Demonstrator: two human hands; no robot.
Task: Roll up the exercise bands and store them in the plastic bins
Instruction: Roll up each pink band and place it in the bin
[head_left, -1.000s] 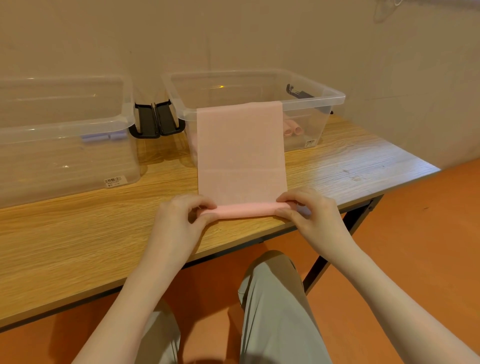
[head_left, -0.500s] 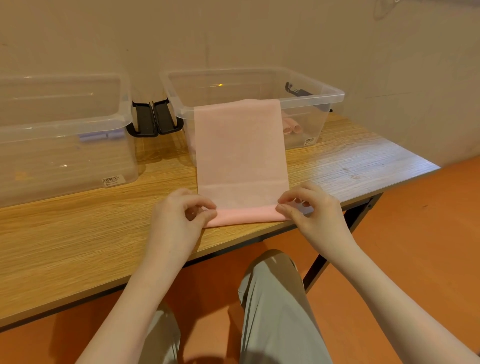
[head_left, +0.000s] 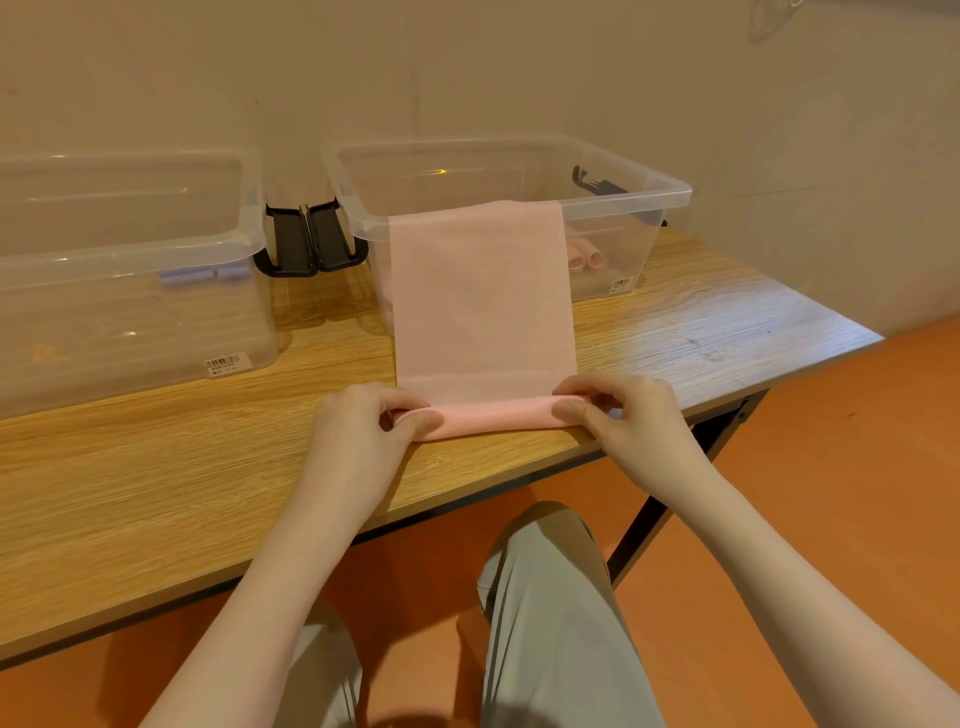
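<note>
A pink band hangs over the near rim of the right bin and runs down onto the worktop, where its near end is wound into a roll near the front edge. The left hand pinches the roll's left end between thumb and curled fingers; the right hand pinches the right end the same way. 2 pink rolls lie inside the right bin. The left bin holds a purple roll.

Plain room: bare wall, orange floor, wooden table.
</note>
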